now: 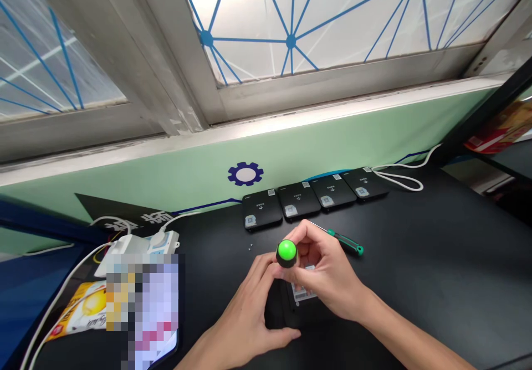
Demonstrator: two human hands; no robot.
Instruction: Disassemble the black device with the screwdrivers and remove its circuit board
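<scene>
Upright in my right hand (328, 270) is a screwdriver (287, 251), seen from above by its bright green, black-rimmed handle end. Its shaft and tip are hidden below the handle. Under it a black box-shaped device (310, 314) with a white printed label lies on the table. Along the device's left side, my left hand (253, 303) steadies it, thumb near the front edge and fingers by the screwdriver. A second screwdriver (351, 245), green and black, lies just beyond my right hand. Two or so tiny screws (250, 246) rest on the table to the left.
Several black boxes (261, 209) stand in a row along the wall, with a white cable (401, 180) at their right. A power strip (166, 242), a snack bag (83, 306) and a blurred phone (158, 314) are on the left. The black table (415, 281) extends right.
</scene>
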